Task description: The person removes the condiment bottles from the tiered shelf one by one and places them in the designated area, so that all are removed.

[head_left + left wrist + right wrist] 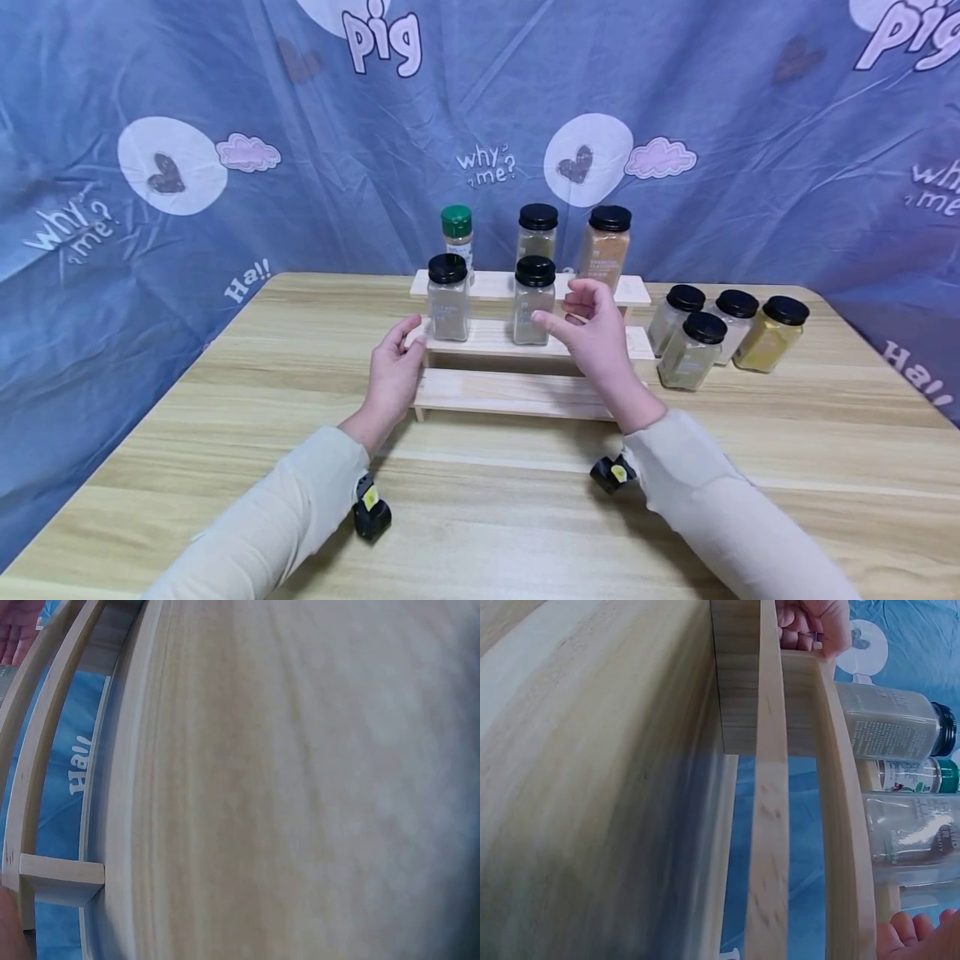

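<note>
A three-tier wooden spice rack (517, 392) stands on the table. My left hand (393, 367) holds the left end of its middle shelf, thumb in front and fingers behind. On that shelf are two black-capped spice jars, the left jar (448, 304) and the right jar (533, 308). My right hand (600, 333) is just right of the right jar. Its thumb overlaps the jar's front, while the other fingers stay loosely bent beside it. In the right wrist view, the fingers (907, 934) show below the clear jar (911, 832), with a small gap.
The top shelf bears a green-capped bottle (457, 233), a black-capped jar (537, 229) and an orange-brown seasoning jar (606, 246). Several black-capped jars, among them a yellow one (768, 337), stand right of the rack. A blue patterned cloth (337, 167) hangs behind the table (480, 517).
</note>
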`<state>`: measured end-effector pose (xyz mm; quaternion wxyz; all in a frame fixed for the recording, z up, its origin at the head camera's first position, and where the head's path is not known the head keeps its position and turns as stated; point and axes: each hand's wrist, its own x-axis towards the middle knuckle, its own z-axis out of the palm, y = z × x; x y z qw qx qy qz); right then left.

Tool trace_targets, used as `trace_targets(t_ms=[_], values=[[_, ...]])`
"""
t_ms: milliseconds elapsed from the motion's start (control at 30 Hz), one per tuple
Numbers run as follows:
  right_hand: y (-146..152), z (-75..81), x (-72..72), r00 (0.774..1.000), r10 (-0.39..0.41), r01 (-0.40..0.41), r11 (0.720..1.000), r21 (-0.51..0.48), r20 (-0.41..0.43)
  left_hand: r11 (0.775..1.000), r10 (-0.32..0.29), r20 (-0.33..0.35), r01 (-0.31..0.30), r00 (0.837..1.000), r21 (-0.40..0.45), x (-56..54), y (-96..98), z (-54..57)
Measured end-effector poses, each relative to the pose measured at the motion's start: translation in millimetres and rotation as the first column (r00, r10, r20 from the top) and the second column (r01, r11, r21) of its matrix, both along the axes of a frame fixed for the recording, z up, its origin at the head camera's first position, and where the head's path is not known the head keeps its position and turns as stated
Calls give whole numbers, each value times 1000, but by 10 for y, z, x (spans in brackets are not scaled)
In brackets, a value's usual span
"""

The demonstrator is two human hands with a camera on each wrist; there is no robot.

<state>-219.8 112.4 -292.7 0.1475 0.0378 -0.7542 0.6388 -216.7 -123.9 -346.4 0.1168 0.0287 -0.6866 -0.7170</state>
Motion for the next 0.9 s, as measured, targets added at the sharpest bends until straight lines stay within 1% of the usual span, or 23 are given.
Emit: trace_targets(t_ms=[133,300,400,567,900], values=[[-31,-14,-21,1000,12,-12,1000,-1,11,1000,0,1,0,1000,9,3,1,-1],[-66,-18,-32,999,39,-40,999,33,24,1000,-1,0,1,1000,16,5,0,2],[-88,-29,-43,999,40,-42,998,53,24,1000,-3,0,3,1000,11,4,-2,2],[-125,-51,-61,1000,16,-16,996,86,-4,1000,-3,0,3,1000,4,-1,-11,3],[-202,-62,-45,998,-48,53,987,150,-37,1000,-3,1,3,1000,3,10,-1,12]])
